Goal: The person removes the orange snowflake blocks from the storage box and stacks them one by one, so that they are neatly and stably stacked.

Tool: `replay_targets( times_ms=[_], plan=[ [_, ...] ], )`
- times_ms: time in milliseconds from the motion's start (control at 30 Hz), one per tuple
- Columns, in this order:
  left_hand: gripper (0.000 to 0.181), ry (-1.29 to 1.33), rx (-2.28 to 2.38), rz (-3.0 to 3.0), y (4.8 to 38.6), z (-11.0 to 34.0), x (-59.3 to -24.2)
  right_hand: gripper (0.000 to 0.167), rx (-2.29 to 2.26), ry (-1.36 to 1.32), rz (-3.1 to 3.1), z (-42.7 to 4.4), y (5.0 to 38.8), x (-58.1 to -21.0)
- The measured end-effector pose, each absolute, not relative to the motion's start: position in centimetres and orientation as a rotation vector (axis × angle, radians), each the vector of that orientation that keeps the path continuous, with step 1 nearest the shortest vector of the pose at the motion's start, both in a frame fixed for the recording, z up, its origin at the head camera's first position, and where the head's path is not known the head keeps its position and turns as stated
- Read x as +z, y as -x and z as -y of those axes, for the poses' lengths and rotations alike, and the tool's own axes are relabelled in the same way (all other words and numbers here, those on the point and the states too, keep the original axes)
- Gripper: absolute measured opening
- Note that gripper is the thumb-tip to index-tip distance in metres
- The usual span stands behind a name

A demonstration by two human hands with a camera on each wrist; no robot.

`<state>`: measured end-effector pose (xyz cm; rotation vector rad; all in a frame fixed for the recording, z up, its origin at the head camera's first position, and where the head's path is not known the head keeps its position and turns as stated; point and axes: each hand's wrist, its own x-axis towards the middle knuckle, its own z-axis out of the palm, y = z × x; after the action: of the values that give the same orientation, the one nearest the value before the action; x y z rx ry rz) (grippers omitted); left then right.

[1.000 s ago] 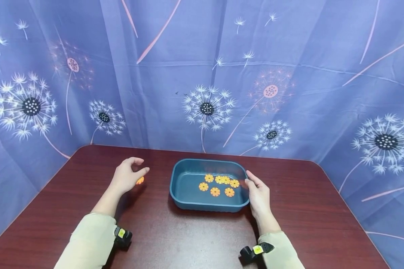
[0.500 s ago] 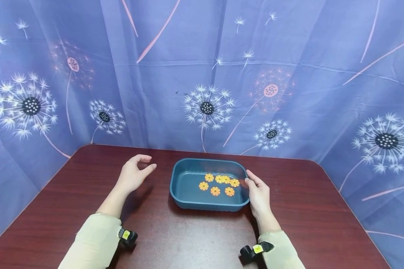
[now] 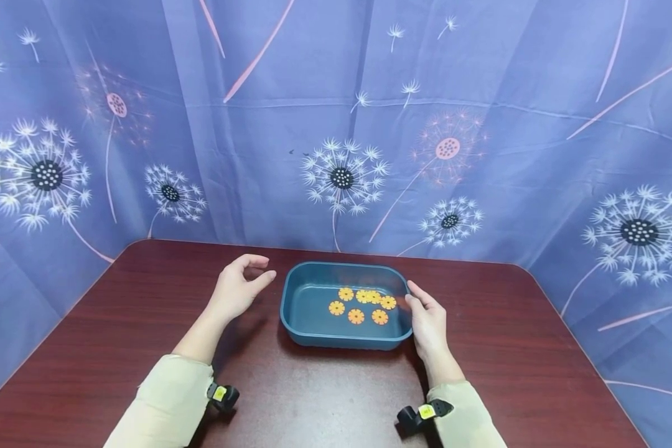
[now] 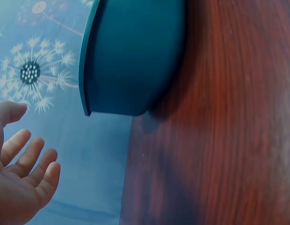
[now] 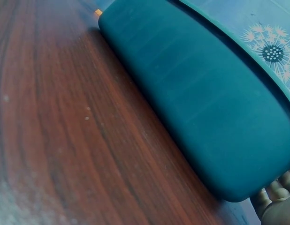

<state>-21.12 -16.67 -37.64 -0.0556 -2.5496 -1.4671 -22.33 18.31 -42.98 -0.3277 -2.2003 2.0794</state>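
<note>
A blue-green plastic bin (image 3: 341, 341) with rounded corners stands mid-table. Several yellow-orange notched discs (image 3: 356, 316) lie on its floor, mostly toward the right. My right hand (image 3: 432, 323) grips the bin's right end; its fingers (image 5: 276, 191) show at the bin's end in the right wrist view. My left hand (image 3: 241, 291) hovers left of the bin, not touching it. Its thumb stands apart from the loosely bent fingers, and nothing shows between them in the left wrist view. A small orange bit (image 5: 98, 12) shows past the bin's far end; the head view does not show it.
The dark red-brown wood-grain table (image 3: 313, 398) has rounded far corners. A blue curtain (image 3: 269, 155) with dandelion prints hangs behind it and along both sides. A black wrist camera (image 3: 224, 396) sits at each sleeve cuff.
My left hand has moved right, toward the bin. The orange disc visible beneath it a second ago no longer shows in the head view. My right hand keeps its grip on the bin.
</note>
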Motion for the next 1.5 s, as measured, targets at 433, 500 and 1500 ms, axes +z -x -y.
replay_targets(
  times_ms=[433,500,1500],
  plan=[
    [0.034,0.132,-1.569,2.524,21.2,14.1,-37.8,0.042,2.084,0.304,2.204,-18.2,22.5,-43.0],
    [0.034,0.143,-1.581,2.521,21.1,13.6,-37.7,0.042,2.079,0.309,2.208,-18.2,22.6,-43.0],
    [0.038,0.293,-1.601,2.617,22.7,8.2,-39.3,0.04,2.058,0.328,2.19,-18.1,22.5,-43.0]
  ],
)
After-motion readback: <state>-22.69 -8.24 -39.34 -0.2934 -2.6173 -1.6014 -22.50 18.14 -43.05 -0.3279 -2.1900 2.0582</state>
